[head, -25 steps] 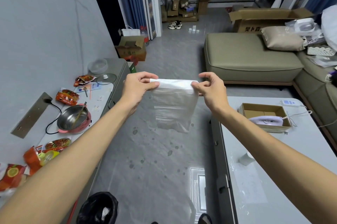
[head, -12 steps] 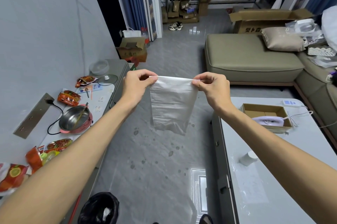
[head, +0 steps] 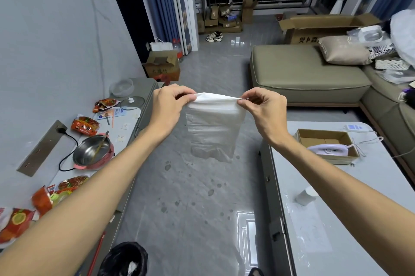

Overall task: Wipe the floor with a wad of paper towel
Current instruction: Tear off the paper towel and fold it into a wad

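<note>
Paper towel (head: 213, 127): one white sheet, spread out and not yet wadded. It hangs in the air over the floor (head: 190, 226), its top edge pulled taut between both hands. The lower edge is free and slightly rumpled, and touches nothing.

Left hand (head: 167, 107): arm stretched forward, back of the hand toward the camera. Thumb and forefinger pinch the sheet's top left corner; the other fingers are curled in.

Right hand (head: 262, 109): arm stretched forward at matching height. Thumb and fingertip pinch the top right corner; the remaining fingers are loosely bent.

Floor: grey glossy tile with dark spots (head: 211, 192) scattered under and just short of the hanging sheet.

Edges and open room:
- A lane of bare tile runs straight ahead.
- The lane's left side is bounded by the edge of a low cabinet (head: 146, 96), which carries a pot (head: 93, 152) and snack packets.
- The lane's right side is bounded by the long edge of a white table (head: 336, 219).
- Past the table the floor widens, with a sofa (head: 307, 73) on the right.
- A bin (head: 125, 257) with a black liner stands at the near end, beside the cabinet.
</note>
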A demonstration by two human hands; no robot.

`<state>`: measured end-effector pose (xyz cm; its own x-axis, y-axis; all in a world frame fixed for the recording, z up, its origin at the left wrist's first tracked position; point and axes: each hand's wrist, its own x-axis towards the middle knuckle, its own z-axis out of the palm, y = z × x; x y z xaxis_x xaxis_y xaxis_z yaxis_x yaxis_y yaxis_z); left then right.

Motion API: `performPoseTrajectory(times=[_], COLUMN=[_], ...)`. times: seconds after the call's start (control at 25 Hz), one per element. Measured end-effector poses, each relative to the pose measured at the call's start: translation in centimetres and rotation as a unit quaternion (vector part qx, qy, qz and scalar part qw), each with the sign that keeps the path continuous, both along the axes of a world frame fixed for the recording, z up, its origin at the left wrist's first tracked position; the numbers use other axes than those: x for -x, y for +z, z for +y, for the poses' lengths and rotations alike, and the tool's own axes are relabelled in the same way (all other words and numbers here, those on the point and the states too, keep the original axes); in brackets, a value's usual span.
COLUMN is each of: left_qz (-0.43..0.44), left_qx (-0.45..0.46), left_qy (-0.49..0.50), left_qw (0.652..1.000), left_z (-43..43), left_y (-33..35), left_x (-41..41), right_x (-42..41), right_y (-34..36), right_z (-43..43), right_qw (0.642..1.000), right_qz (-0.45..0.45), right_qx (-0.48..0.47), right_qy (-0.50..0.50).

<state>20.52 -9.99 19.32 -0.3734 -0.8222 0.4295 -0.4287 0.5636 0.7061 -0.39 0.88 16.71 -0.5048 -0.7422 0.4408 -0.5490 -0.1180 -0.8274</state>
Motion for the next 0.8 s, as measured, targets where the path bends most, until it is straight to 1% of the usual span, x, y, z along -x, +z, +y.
performPoseTrajectory(times=[0.08, 0.12, 0.16, 0.2, 0.24, 0.28, 0.32, 0.4, 0.48, 0.56, 0.6, 0.64, 0.68, 0.72, 0.76, 0.8], left_qz=[0.001, 0.001, 0.009, 0.026, 0.045, 0.063, 0.081, 0.11, 0.117, 0.121, 0.141, 0.169, 0.188, 0.19, 0.171, 0.151], left_qx=[0.002, -0.018, -0.05, -0.088, -0.122, -0.145, -0.16, -0.174, -0.166, -0.166, -0.2, -0.263, -0.342, -0.415, -0.467, -0.501], left_qy=[-0.006, -0.011, -0.025, -0.047, -0.068, -0.085, -0.095, -0.102, -0.107, -0.11, -0.116, -0.126, -0.137, -0.146, -0.145, -0.137], left_qw=[1.0, 1.0, 0.998, 0.995, 0.989, 0.984, 0.979, 0.973, 0.973, 0.972, 0.963, 0.941, 0.91, 0.878, 0.856, 0.841], left_z=[-0.2, -0.4, -0.5, -0.5, -0.3, -0.1, 0.1, 0.4, 0.4, 0.2, 0.1, 0.0, -0.1, -0.1, 0.1, 0.5], left_y=[0.2, 0.3, 0.4, 0.5, 0.6, 0.7, 0.8, 1.1, 1.4, 1.6, 1.4, 1.3, 0.8, 0.0, -1.3, -2.5], left_x=[0.0, 0.0, 0.1, 0.2, 0.4, 0.6, 0.8, 0.9, 0.8, 0.6, 0.5, 0.3, 0.1, -0.2, -0.4, -0.6], right_x=[0.4, 0.6, 0.8, 0.8, 0.8, 0.8, 0.7, 0.4, -0.3, -0.9, -1.1, -1.2, -1.3, -1.3, -1.4, -1.4], right_y=[0.1, 0.2, 0.4, 0.7, 0.9, 1.1, 1.1, 0.5, -0.7, -1.4, -1.4, -1.1, -0.8, -0.4, -0.1, 0.0], right_z=[0.0, 0.1, 0.2, 0.3, 0.3, 0.3, 0.3, 0.5, 0.9, 1.0, 0.9, 0.7, 0.5, 0.2, -0.1, -0.3], right_qw=[0.999, 0.999, 0.998, 0.99, 0.975, 0.961, 0.954, 0.945, 0.936, 0.929, 0.925, 0.921, 0.917, 0.917, 0.919, 0.919], right_qz=[0.052, 0.041, -0.006, -0.079, -0.152, -0.2, -0.221, -0.229, -0.23, -0.258, -0.28, -0.301, -0.319, -0.332, -0.34, -0.35], right_qx=[-0.01, -0.02, -0.031, -0.038, -0.042, -0.041, -0.047, -0.085, -0.124, -0.126, -0.113, -0.098, -0.086, -0.078, -0.075, -0.079], right_qy=[-0.006, 0.015, 0.055, 0.106, 0.155, 0.184, 0.197, 0.219, 0.236, 0.234, 0.231, 0.229, 0.222, 0.206, 0.187, 0.165])
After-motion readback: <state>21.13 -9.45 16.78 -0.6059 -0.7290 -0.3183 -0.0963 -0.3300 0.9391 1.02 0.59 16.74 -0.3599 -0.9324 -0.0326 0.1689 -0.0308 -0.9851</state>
